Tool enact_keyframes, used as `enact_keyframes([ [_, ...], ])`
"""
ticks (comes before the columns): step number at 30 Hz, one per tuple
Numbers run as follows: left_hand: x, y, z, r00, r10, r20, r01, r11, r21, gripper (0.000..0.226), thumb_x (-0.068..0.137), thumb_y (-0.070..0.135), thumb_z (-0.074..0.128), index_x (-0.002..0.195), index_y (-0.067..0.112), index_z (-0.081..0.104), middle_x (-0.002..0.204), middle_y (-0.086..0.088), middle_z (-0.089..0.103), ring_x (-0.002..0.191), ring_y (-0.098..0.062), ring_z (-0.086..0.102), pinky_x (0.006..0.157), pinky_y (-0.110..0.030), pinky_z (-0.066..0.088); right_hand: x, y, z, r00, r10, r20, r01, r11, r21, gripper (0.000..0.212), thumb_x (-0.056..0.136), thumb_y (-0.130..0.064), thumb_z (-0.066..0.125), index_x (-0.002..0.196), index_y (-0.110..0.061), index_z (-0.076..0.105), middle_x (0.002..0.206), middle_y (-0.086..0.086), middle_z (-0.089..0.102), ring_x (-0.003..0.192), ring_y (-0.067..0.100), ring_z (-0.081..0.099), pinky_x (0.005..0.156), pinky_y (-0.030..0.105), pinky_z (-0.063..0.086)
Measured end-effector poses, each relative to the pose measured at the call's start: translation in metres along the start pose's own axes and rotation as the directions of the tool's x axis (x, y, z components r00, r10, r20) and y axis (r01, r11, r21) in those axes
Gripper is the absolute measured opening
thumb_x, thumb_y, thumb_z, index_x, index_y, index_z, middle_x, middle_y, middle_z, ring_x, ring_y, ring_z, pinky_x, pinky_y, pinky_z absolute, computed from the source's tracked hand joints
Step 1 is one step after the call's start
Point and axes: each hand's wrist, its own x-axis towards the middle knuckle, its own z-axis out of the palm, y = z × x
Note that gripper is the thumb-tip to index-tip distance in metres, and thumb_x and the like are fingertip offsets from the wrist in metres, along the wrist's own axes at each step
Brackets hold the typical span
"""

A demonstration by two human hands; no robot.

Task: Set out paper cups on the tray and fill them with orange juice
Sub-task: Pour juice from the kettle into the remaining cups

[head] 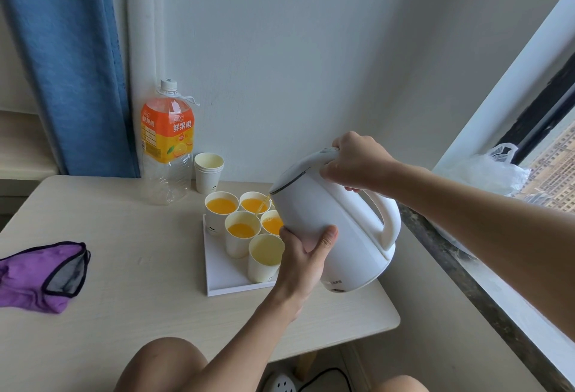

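Note:
A white kettle (329,229) is tilted to the left over the white tray (224,279), and a thin stream of orange juice runs from its spout into a cup at the back right (253,204). My right hand (354,161) grips the kettle's handle at the top. My left hand (306,254) holds the kettle's body from below, thumb and fingers curled round it. Several paper cups stand on the tray; most hold orange juice, and the nearest cup (264,257) shows only a pale inside.
An almost empty orange juice bottle (166,142) stands at the back of the table beside a stack of spare paper cups (208,172). A purple cloth (40,276) lies at the table's left. A window ledge with a plastic bag (485,170) runs along the right.

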Motion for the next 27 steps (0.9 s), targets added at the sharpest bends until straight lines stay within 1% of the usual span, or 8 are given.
enact_keyframes([
  [3, -0.0004, 0.0011, 0.0007, 1.000, -0.004, 0.003, 0.004, 1.000, 0.000, 0.077, 0.074, 0.052, 0.077, 0.133, 0.020, 0.039, 0.130, 0.011, 0.064, 0.114, -0.001, 0.064, 0.101, -0.038, 0.056, -0.0001, -0.0006, -0.0004, 1.000, -0.002, 0.001, 0.002, 1.000, -0.010, 0.016, 0.073, -0.012, 0.052, 0.084, -0.006, 0.062, 0.059, 0.009, 0.066, 0.049, 0.024, 0.059, 0.061, 0.033, 0.056],
  [8, -0.0005, 0.0007, 0.0006, 1.000, -0.009, -0.001, 0.009, 1.000, 0.009, 0.078, 0.074, 0.054, 0.077, 0.132, 0.021, 0.039, 0.130, 0.011, 0.064, 0.116, -0.004, 0.064, 0.101, -0.042, 0.056, 0.0005, -0.0017, 0.0000, 1.000, -0.003, -0.001, 0.003, 1.000, -0.018, 0.016, 0.072, -0.012, 0.052, 0.085, -0.007, 0.062, 0.059, 0.009, 0.067, 0.048, 0.024, 0.059, 0.063, 0.035, 0.058],
  [14, -0.0017, 0.0030, 0.0011, 1.000, -0.012, 0.004, 0.012, 1.000, -0.011, 0.078, 0.076, 0.054, 0.078, 0.134, 0.021, 0.038, 0.130, 0.010, 0.064, 0.115, -0.003, 0.064, 0.100, -0.039, 0.057, 0.0004, -0.0031, -0.0008, 1.000, -0.006, -0.002, 0.006, 1.000, -0.026, 0.017, 0.074, -0.013, 0.052, 0.085, -0.006, 0.063, 0.062, 0.010, 0.069, 0.052, 0.025, 0.063, 0.066, 0.037, 0.060],
  [16, -0.0028, 0.0043, 0.0014, 1.000, -0.012, 0.007, 0.012, 1.000, -0.010, 0.078, 0.079, 0.055, 0.079, 0.134, 0.020, 0.037, 0.130, 0.009, 0.063, 0.116, -0.005, 0.064, 0.099, -0.039, 0.057, 0.0005, -0.0036, -0.0006, 1.000, -0.005, -0.003, 0.005, 0.999, -0.032, 0.017, 0.074, -0.013, 0.053, 0.085, -0.006, 0.063, 0.061, 0.011, 0.069, 0.051, 0.025, 0.062, 0.066, 0.036, 0.059],
  [20, -0.0042, 0.0068, 0.0017, 1.000, -0.014, 0.011, 0.014, 1.000, -0.008, 0.077, 0.075, 0.051, 0.074, 0.135, 0.019, 0.037, 0.129, 0.011, 0.063, 0.115, -0.003, 0.063, 0.101, -0.041, 0.056, 0.0009, -0.0047, -0.0004, 1.000, -0.009, -0.002, 0.009, 0.999, -0.040, 0.017, 0.072, -0.012, 0.052, 0.082, -0.004, 0.064, 0.061, 0.012, 0.069, 0.050, 0.026, 0.061, 0.064, 0.036, 0.059],
  [22, -0.0047, 0.0074, 0.0017, 1.000, -0.018, 0.006, 0.018, 1.000, -0.002, 0.076, 0.076, 0.052, 0.074, 0.134, 0.020, 0.037, 0.128, 0.012, 0.063, 0.115, -0.002, 0.063, 0.102, -0.043, 0.056, 0.0010, -0.0052, -0.0003, 1.000, -0.008, 0.000, 0.008, 0.999, -0.040, 0.016, 0.072, -0.012, 0.053, 0.080, -0.004, 0.064, 0.061, 0.012, 0.069, 0.050, 0.026, 0.061, 0.064, 0.036, 0.059],
  [27, -0.0042, 0.0066, 0.0015, 1.000, -0.023, 0.004, 0.023, 1.000, -0.008, 0.078, 0.078, 0.055, 0.078, 0.134, 0.020, 0.037, 0.128, 0.013, 0.063, 0.115, -0.002, 0.063, 0.101, -0.041, 0.056, 0.0013, -0.0050, -0.0009, 1.000, -0.007, 0.001, 0.007, 0.999, -0.040, 0.015, 0.072, -0.012, 0.053, 0.079, -0.004, 0.064, 0.062, 0.013, 0.070, 0.052, 0.027, 0.063, 0.063, 0.036, 0.059],
])
